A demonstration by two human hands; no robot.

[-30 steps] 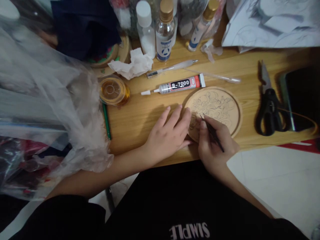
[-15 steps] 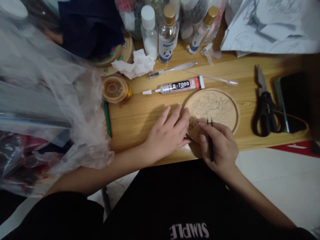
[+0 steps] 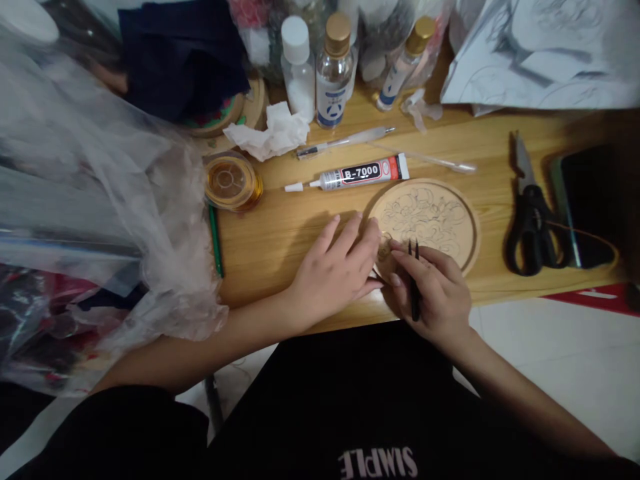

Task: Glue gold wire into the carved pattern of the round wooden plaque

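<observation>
since a second ago: black tweezers (image 3: 415, 303) have swung in the right hand (image 3: 443, 287). then, tips down at the line drawing (image 3: 423, 208), tail toward near right; now the long axis runs almost straight near-to-far, tips pointing far, in view over the near part of the round wooden board (image 3: 469, 230).

grip, right: fingers curled around the tweezers, which lie across them; the two tips jut beyond the far side of the index finger, tail end toward the palm side. tips stand slightly parted, nothing visible between them. index finger reaches toward the drawing's near-left part; cannot tell whether the thumb and index tips pinch something small.

left hand (image 3: 336, 270): palm down, little changed, fingers spread, pointing far right, fingertips at the board's left rim, thumb by its near-left edge. no firm hold seen.

board: flat on the wooden table (image 3: 280, 247), raised rim, drawn face up, near the table's near edge, just right of the left hand. b-7000 glue tube (image 3: 363, 173) just beyond it, nozzle pointing left, long axis left-to-right. black-handled scissors (image 3: 533, 213) well to the right, blades pointing far.
</observation>
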